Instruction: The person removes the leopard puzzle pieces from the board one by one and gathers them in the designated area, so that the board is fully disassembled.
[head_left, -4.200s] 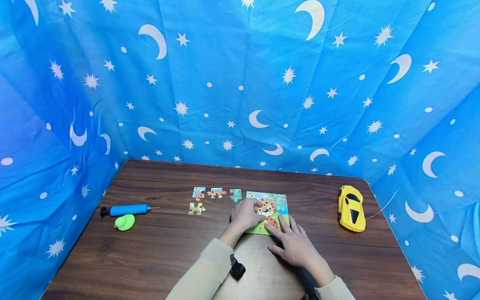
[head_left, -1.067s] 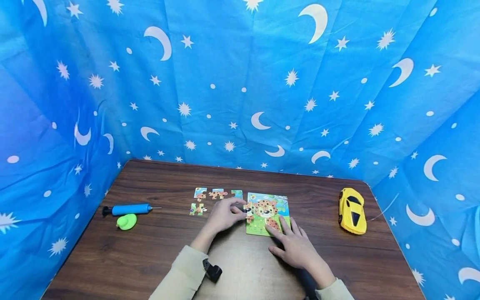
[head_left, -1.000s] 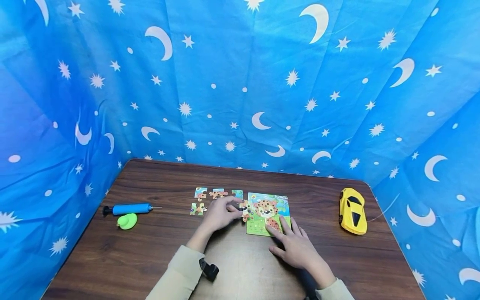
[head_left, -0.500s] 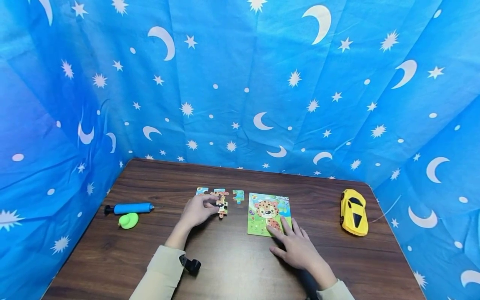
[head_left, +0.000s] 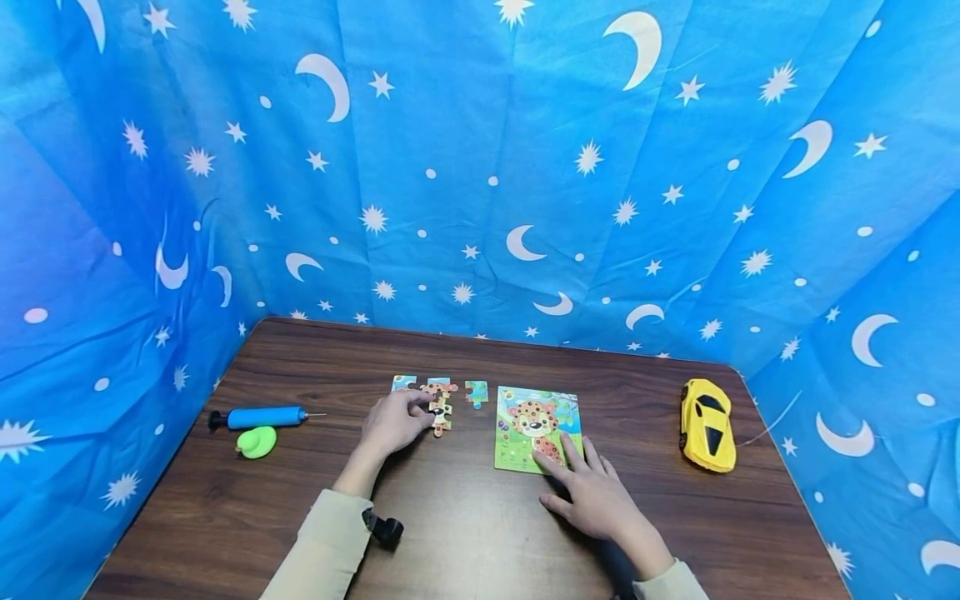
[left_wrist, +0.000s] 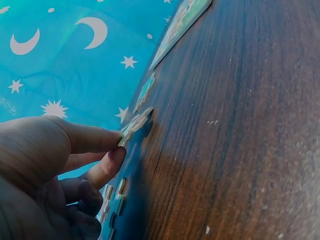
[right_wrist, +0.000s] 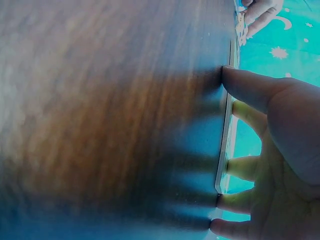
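Observation:
My left hand (head_left: 395, 423) pinches a jigsaw piece (head_left: 442, 423) between thumb and forefinger, just above the table. In the left wrist view the held piece (left_wrist: 136, 126) is tilted, its near end between the fingertips. Around it lie more pieces: a blue-edged corner piece (head_left: 403, 382), a spotted piece (head_left: 444, 386) partly covered by the hand, and a blue-green piece (head_left: 476, 392). My right hand (head_left: 596, 496) lies spread, fingertips on the lower right of the leopard picture board (head_left: 517, 454). In the right wrist view, straight fingers (right_wrist: 243, 167) reach the edge of the board (right_wrist: 226, 145).
A blue hand pump (head_left: 262, 417) with a thin needle and a green rubber duck (head_left: 257, 442) lie at the left. At the right stands a yellow toy car (head_left: 707, 425). Behind the brown table (head_left: 450, 533) hangs a blue moon-and-star curtain (head_left: 450, 167).
My left hand has carried the jigsaw piece left from the board to the loose pieces, and over the last half second it barely shifts. The right hand stays on the board.

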